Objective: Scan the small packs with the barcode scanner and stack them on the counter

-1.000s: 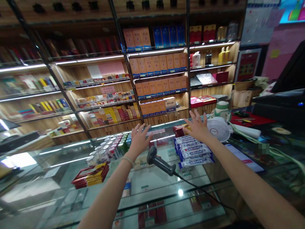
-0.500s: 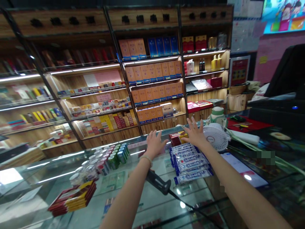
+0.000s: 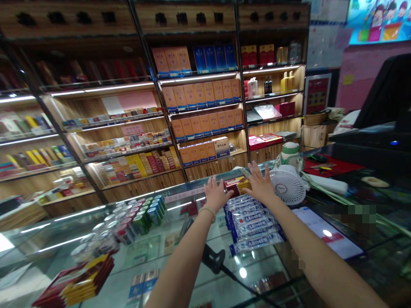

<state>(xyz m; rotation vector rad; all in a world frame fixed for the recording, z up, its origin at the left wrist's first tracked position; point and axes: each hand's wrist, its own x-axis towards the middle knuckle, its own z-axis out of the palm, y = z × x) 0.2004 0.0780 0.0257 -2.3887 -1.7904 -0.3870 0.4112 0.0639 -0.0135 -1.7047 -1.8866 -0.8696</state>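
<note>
Scanner: dark, smooth plastic (image 3: 213, 259), on or just above the glass counter (image 3: 120, 273) – the left forearm crosses it and hides its middle; its cord (image 3: 239, 282) runs out at the bottom edge
Near packets: glossy red-and-gold wrappers (image 3: 85, 278), flat and stacked at the lower left, partly cut off by the frame
Drink cans: smooth cylinders (image 3: 141, 224) in close rows, green, blue, red and pale, the nearest ones blurred
Phone: flat slab with a lit screen (image 3: 324, 233), glare on it, text too small to read; the right forearm passes just beside it
Blue-and-white packets: long, crinkled, shiny film (image 3: 255, 222), overlapping in a heap between the forearms, the right edge partly covered by the right arm
Left hand: (image 3: 215, 194) fingers spread and slightly curved, thumb out towards the packets, a thin band (image 3: 208, 209) on the wrist; contact cannot be told
Right hand: (image 3: 260, 184) fingers fanned wide, at the far end of the heap, partly in front of a small red-and-gold stack (image 3: 236, 186)
Fan: white, round ribbed grille (image 3: 287, 186), close to the right hand
Bottle: green and white (image 3: 290, 156), behind the fan
Monitor: black, angular (image 3: 385, 94), cut off at the right
Shelves: wood grain (image 3: 212, 26) with orange cartons (image 3: 202, 96) – labels mostly illegible
</note>
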